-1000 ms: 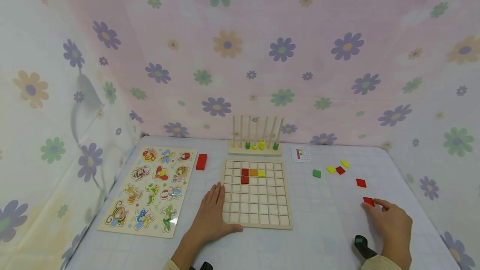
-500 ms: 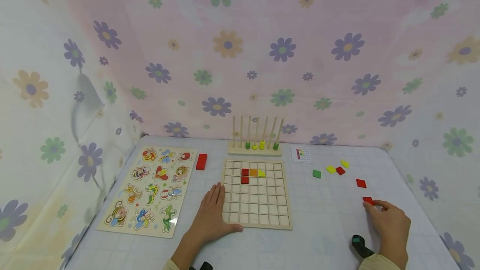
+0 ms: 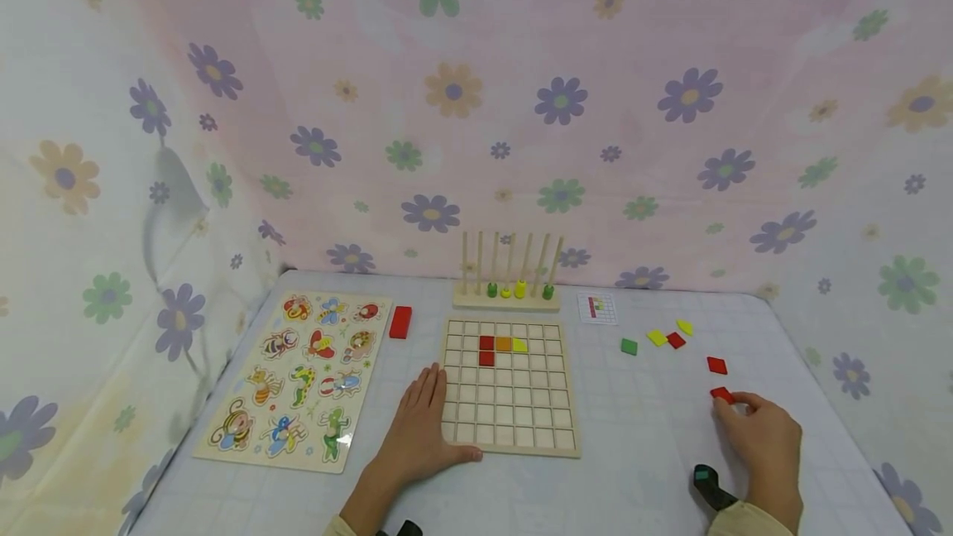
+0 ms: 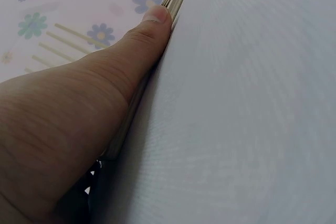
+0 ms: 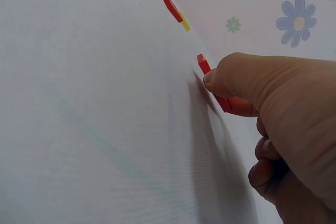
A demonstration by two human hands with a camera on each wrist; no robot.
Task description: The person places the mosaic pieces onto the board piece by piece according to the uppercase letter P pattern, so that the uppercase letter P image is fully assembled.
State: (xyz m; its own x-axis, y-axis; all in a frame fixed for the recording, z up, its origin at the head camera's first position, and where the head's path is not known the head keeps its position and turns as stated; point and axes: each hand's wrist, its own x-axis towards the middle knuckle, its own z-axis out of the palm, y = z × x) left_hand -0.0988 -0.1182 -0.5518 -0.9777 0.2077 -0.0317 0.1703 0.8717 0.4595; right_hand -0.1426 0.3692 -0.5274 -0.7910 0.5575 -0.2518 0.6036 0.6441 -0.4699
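My right hand (image 3: 761,441) pinches a small red square tile (image 3: 720,394) between thumb and forefinger at the right of the table. In the right wrist view the tile (image 5: 221,102) is tilted close over the cloth, and the other fingers curl under the palm. My left hand (image 3: 414,428) lies at the near left corner of a wooden grid board (image 3: 524,416). Its straight fingers run along the left edge and its thumb (image 4: 152,30) touches the front edge. In the board's grid sit two red tiles, an orange tile (image 3: 504,344) and a yellow tile (image 3: 519,345).
Loose tiles lie right of the board: a green one (image 3: 629,346), yellow ones (image 3: 657,337) and red ones (image 3: 717,365). A printed pattern card (image 3: 598,308) and a peg stand (image 3: 506,301) are behind. Left are a red block (image 3: 400,323) and an insect puzzle board (image 3: 298,379).
My right hand has shifted slightly left and away from me, carrying the red tile with it. The left hand and the board have stayed in place.
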